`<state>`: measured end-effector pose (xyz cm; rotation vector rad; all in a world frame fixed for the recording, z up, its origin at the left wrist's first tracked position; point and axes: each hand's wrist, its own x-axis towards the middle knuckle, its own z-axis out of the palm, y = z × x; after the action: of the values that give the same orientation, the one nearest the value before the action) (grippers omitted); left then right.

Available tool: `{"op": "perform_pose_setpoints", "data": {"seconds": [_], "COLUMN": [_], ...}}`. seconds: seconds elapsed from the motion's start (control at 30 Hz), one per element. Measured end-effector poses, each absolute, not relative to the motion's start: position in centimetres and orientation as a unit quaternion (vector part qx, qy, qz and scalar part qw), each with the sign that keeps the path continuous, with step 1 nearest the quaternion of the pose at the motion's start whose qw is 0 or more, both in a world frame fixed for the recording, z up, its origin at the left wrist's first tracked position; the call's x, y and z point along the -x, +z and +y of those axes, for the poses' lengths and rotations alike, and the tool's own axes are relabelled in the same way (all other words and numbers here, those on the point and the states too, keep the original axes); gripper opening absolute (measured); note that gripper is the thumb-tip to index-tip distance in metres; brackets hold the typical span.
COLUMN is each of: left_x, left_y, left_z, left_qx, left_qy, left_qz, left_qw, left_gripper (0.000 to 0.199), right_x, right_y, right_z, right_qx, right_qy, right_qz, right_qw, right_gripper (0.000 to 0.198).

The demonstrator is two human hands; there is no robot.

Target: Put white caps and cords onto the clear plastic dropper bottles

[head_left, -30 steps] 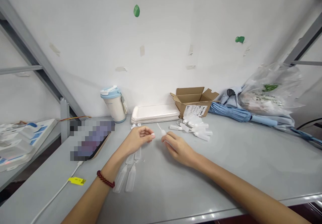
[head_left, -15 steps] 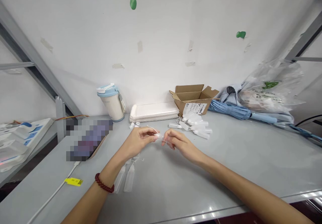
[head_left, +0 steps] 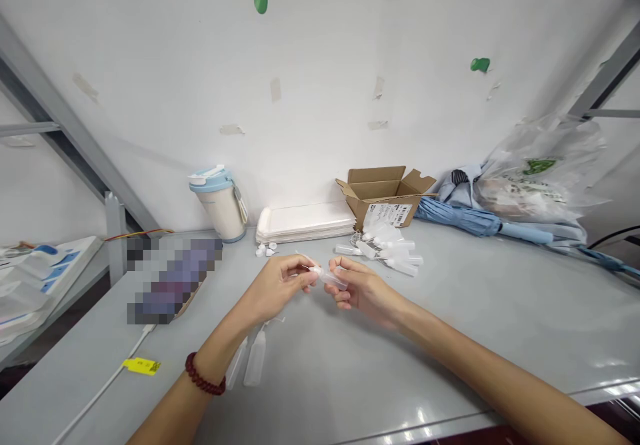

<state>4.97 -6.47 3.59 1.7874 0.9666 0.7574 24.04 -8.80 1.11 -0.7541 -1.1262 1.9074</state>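
Between my hands, above the table, is a small translucent squeeze bottle (head_left: pixel 334 280), lying tilted with its white top to the left. My left hand (head_left: pixel 277 288) pinches that top end between thumb and fingers; a thin pale strip sticks up there. My right hand (head_left: pixel 367 292) grips the bottle's body with closed fingertips. Two similar translucent bottles (head_left: pixel 256 360) lie near my left forearm, one partly hidden by it. Behind my right hand is a pile of more such bottles (head_left: pixel 387 248). Several small white caps (head_left: pixel 265 250) sit behind my left hand.
Along the wall stand a cream tumbler (head_left: pixel 219 208) with a blue lid, a stack of white trays (head_left: pixel 305 222) and an open cardboard box (head_left: pixel 383 198). A folded blue umbrella (head_left: pixel 460 216) and plastic bag (head_left: pixel 540 178) lie right. A pixelated flat object (head_left: pixel 175 285) with a white cable (head_left: pixel 100 395) lies left.
My right hand has turned and shifted its fingers, so more of the bottle's body shows. My left hand keeps its pinch at the top end. The view has shifted slightly.
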Motion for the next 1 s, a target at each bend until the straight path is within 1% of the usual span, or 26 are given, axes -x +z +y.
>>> {"op": "perform_pose_setpoints", "data": {"seconds": [0.2,0.27,0.33,0.43,0.47,0.5,0.63,0.67,0.7,0.73,0.83,0.9,0.93,0.97,1.0], "left_x": [-4.9,-5.0,-5.0,-5.1,-5.1,-5.2,-5.7,-5.8,-5.9,-5.9,-5.7,-5.5,-5.4,-5.4,-5.4], "left_y": [3.6,3.8,4.0,4.3,4.3,4.3,4.0,3.9,3.8,3.7,3.4,3.3,3.2,3.2,3.3], "left_z": [-6.7,-6.9,-6.9,-7.0,-7.0,-7.1,-7.4,-7.4,-7.4,-7.3,-7.2,-7.2,-7.2,-7.3,-7.4], "left_qx": [-0.726,-0.722,-0.714,-0.705,-0.706,-0.708,-0.713,-0.712,-0.71,-0.708,-0.708,-0.708,-0.708,-0.708,-0.708], "left_qy": [0.271,0.258,0.263,0.273,0.272,0.274,0.328,0.339,0.343,0.339,0.295,0.27,0.265,0.265,0.268], "left_qz": [0.398,0.413,0.43,0.435,0.429,0.42,0.403,0.403,0.406,0.409,0.42,0.416,0.409,0.403,0.399], "left_qw": [0.49,0.492,0.487,0.489,0.494,0.497,0.472,0.465,0.463,0.466,0.486,0.503,0.511,0.516,0.517], "left_gripper": [0.029,0.028,0.028,0.031,0.03,0.028,0.02,0.02,0.022,0.024,0.037,0.041,0.041,0.041,0.041], "right_x": [-24.1,-24.1,-24.0,-24.0,-24.0,-24.0,-24.0,-24.0,-24.0,-24.0,-24.1,-24.2,-24.2,-24.2,-24.2], "right_y": [1.2,1.3,1.2,1.0,1.0,0.9,0.9,0.9,0.8,0.7,0.1,-0.1,-0.2,-0.1,0.1], "right_z": [-8.7,-8.8,-8.9,-8.9,-8.9,-8.9,-8.9,-8.9,-8.9,-8.9,-8.9,-8.9,-8.9,-8.9,-9.0], "right_qx": [0.314,0.335,0.379,0.429,0.433,0.432,0.409,0.409,0.415,0.421,0.408,0.382,0.374,0.374,0.38], "right_qy": [0.729,0.694,0.591,0.374,0.342,0.35,0.538,0.544,0.516,0.458,0.212,0.103,0.082,0.087,0.119], "right_qz": [-0.485,-0.526,-0.605,-0.709,-0.719,-0.716,-0.624,-0.618,-0.632,-0.663,-0.765,-0.793,-0.796,-0.794,-0.786], "right_qw": [0.367,0.36,0.376,0.416,0.422,0.423,0.393,0.394,0.402,0.416,0.451,0.463,0.468,0.471,0.472], "right_gripper": [0.026,0.029,0.03,0.026,0.024,0.025,0.038,0.039,0.038,0.035,0.026,0.027,0.028,0.028,0.029]}}
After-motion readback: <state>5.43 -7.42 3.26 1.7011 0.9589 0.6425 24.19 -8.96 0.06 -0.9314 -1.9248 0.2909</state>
